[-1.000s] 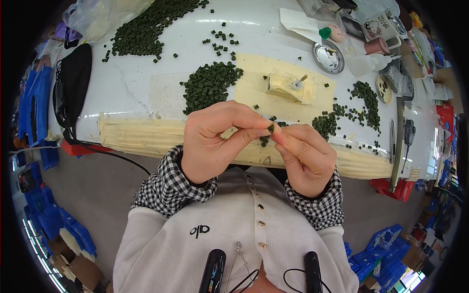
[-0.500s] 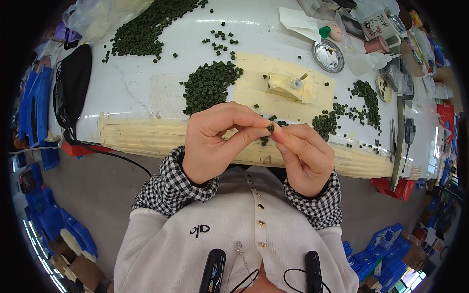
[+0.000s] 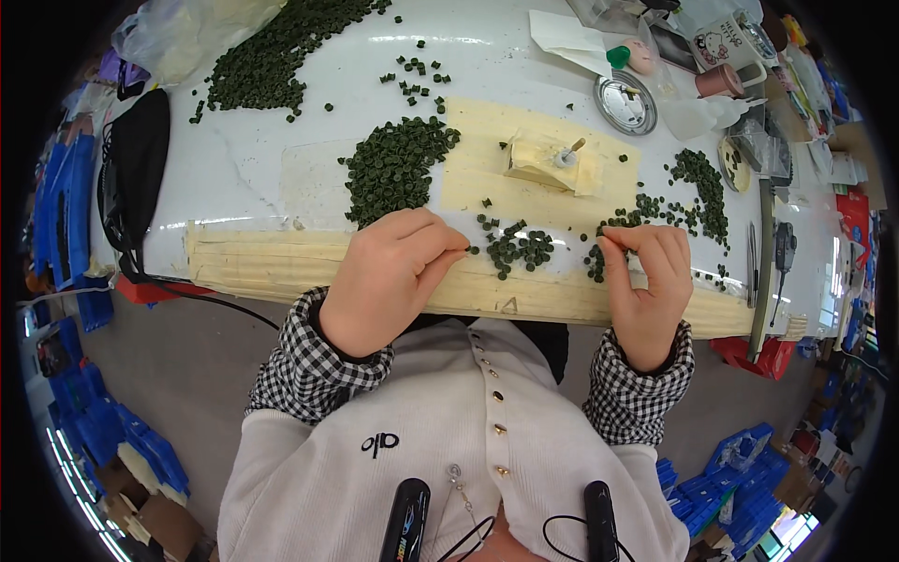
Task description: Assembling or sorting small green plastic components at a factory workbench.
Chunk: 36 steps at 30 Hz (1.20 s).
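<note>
My left hand (image 3: 389,281) is closed in a pinch, a small dark green round piece (image 3: 474,250) at its fingertips. Beside it lies a heap of spool-like dark green pieces (image 3: 393,169). Between my hands sits a looser cluster of small green pieces (image 3: 520,248). Over on the right, my right hand (image 3: 651,281) has thumb and forefinger pinched together at the edge of a spread of small green discs (image 3: 646,208). Whatever its fingertips hold, if anything, is too small to make out.
A tape-covered block with an upright pin (image 3: 557,170) stands on a yellowish sheet behind my hands. A larger green heap (image 3: 272,61) lies far left. At the far right are a round metal dish (image 3: 626,105), a white mug (image 3: 730,45) and tweezers (image 3: 752,262).
My hands, together around a small green piece before, have moved apart. The left went left and slightly down; the right went right to the discs. The cluster between them now shows.
</note>
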Tool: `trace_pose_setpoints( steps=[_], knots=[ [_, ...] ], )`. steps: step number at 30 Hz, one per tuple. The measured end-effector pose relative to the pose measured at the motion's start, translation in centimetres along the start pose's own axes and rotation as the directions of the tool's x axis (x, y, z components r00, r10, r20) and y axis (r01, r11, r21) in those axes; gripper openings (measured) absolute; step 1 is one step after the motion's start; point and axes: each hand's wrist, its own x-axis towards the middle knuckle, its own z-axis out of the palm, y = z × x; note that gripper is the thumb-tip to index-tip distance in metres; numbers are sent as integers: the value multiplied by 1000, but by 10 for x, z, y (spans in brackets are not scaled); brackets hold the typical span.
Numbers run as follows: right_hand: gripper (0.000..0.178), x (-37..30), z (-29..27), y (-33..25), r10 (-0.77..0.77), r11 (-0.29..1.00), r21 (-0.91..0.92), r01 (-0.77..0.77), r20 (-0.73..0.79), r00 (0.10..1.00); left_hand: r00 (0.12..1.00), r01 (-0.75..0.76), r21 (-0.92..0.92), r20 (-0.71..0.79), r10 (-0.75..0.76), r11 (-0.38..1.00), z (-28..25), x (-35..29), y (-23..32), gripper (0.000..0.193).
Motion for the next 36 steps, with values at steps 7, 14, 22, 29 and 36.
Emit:
trace_pose_setpoints(
  steps=[7, 14, 22, 29, 36],
  knots=[
    [14, -4, 12, 1, -38, 991, -125, 47, 78, 996, 986, -126, 84, -95, 134, 988, 17, 4, 3, 15],
    [12, -4, 16, 3, -62, 991, -115, 69, 64, 996, 950, 26, 324, -302, 78, 946, 1, 18, -8, 11],
    [13, -4, 20, 0, -133, 974, -181, 139, 48, 990, 952, 109, 459, -304, 40, 882, 1, 31, -11, 11],
    [15, -5, 18, -1, -41, 999, 23, 42, -24, 999, 957, 124, 467, -290, 20, 875, -2, 29, -12, 11],
    [15, 0, 13, -17, -22, 990, 140, 36, -100, 995, 966, 12, 480, -233, 114, 877, -7, 32, -14, 10]
  ],
)
